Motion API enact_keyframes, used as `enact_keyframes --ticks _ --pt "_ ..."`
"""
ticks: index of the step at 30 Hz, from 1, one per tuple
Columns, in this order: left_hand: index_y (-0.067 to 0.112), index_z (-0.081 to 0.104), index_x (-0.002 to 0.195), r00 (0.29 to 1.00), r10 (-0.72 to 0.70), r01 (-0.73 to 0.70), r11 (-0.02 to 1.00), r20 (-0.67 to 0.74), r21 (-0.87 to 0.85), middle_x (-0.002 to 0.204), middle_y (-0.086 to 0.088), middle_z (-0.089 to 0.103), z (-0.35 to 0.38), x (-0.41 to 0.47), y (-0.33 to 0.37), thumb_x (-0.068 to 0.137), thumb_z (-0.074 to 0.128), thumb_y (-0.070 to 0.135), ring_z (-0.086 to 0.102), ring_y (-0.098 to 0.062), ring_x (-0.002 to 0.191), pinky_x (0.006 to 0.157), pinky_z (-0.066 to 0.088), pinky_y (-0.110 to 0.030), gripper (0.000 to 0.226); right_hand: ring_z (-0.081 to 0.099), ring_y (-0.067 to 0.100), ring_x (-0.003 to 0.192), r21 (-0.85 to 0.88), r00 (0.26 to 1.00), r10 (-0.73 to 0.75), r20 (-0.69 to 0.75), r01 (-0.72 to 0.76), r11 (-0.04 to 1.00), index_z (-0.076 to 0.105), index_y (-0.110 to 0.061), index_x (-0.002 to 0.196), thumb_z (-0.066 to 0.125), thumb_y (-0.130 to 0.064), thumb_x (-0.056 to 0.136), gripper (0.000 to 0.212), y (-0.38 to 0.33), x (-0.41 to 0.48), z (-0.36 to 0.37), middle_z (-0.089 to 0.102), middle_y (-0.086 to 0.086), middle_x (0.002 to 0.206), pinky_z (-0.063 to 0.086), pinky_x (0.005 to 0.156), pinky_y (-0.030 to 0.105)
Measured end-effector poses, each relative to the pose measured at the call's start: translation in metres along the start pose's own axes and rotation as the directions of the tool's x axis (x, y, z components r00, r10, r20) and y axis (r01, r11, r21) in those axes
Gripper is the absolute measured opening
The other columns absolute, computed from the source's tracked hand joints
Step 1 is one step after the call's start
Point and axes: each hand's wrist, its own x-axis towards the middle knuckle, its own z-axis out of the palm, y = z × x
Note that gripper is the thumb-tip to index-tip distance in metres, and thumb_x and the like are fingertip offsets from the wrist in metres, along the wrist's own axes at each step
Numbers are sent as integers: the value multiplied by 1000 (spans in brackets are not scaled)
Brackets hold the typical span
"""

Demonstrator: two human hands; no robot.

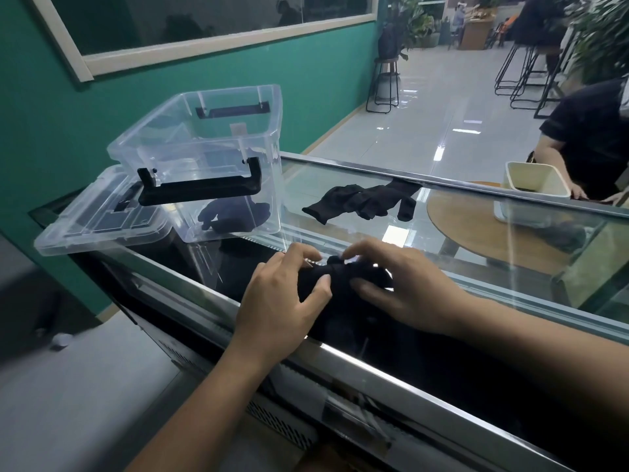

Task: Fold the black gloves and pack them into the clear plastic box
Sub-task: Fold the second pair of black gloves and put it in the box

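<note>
A bunched black glove [340, 284] lies on the glass counter top near its front edge. My left hand [282, 294] grips its left side, thumb pressed on the fabric. My right hand [401, 284] holds its right side, fingers curled over the top. More black gloves [360, 201] lie loose farther back on the glass, one hanging over the far rail. The clear plastic box [204, 137] with black handles stands at the back left, and a folded black glove [235, 214] rests on its floor.
The box's clear lid [102, 219] lies flat to the left of the box. The glass counter [510, 267] has metal rails front and back. Beyond it, a person in black sits at a round wooden table [476, 229] with a cream bin [534, 185].
</note>
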Motion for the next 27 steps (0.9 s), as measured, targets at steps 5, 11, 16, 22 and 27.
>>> enact_keyframes --ticks 5,11,16,22,27 --pt "32 60 95 1000 -19 19 1000 -20 -2 86 14 63 2 2 -7 101 50 51 60 -11 88 80 48 -33 23 70 8 90 197 986 168 -15 -162 967 70 -27 105 70 -24 102 5 1 3 -6 77 -12 97 50 78 18" --pt "30 68 97 997 54 -53 998 -51 19 96 18 62 6 6 -9 105 63 37 60 -8 96 88 55 -42 11 67 3 92 104 977 212 -22 -208 972 74 -28 97 72 -30 100 4 7 6 0 71 -16 94 48 77 19" --pt "30 81 106 979 194 -193 981 -65 21 103 18 67 3 2 -11 98 78 31 64 -10 106 93 50 -43 8 60 7 94 -36 981 146 -127 -152 988 70 -27 96 78 -38 94 13 11 5 4 56 -9 107 47 80 16" --pt "27 85 110 970 235 -235 972 -62 11 102 17 72 6 0 -12 97 80 37 65 -8 102 94 50 -39 17 54 12 75 -154 991 -3 -133 -18 988 66 -21 92 72 -27 101 12 8 4 3 56 -10 90 50 67 32" --pt "27 84 112 979 195 -192 980 -54 55 103 17 72 7 0 -12 85 81 59 64 -6 104 98 46 -29 42 49 5 77 -163 998 -26 -51 18 986 65 -21 100 67 -32 101 11 7 3 -2 54 -10 96 45 70 19"
